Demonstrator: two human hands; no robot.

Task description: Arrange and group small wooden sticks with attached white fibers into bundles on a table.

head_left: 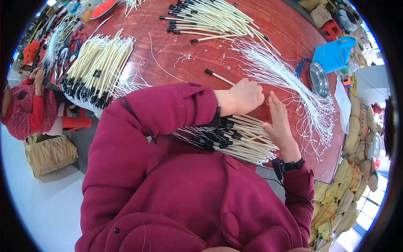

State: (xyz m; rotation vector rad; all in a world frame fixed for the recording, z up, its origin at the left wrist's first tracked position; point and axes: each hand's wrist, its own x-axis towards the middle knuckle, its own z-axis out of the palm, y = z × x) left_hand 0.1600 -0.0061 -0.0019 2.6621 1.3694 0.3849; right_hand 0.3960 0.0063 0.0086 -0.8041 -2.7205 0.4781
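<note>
My left hand (245,96) is closed in a fist, palm down, above the red table. A cream tube with a black end (220,77) sticks out from its far side; the rest of the tube is hidden by the hand. Just to the right, my right hand (280,128) is raised with its fingers stretched and the thumb apart. A fine white cord shows near its fingertips, but I cannot tell whether they touch it. Beneath both hands, near the table's edge, lies a pile of cream tubes with black ends (247,145). Loose white cords (289,82) spread out beyond my right hand.
More tubes lie at the far side (218,19), and bundled ones (100,63) at the left. A metal bowl (319,80) and a blue container (333,54) stand at the right. A red-filled dish (103,9) is far left. Another person (31,107) sits at the left.
</note>
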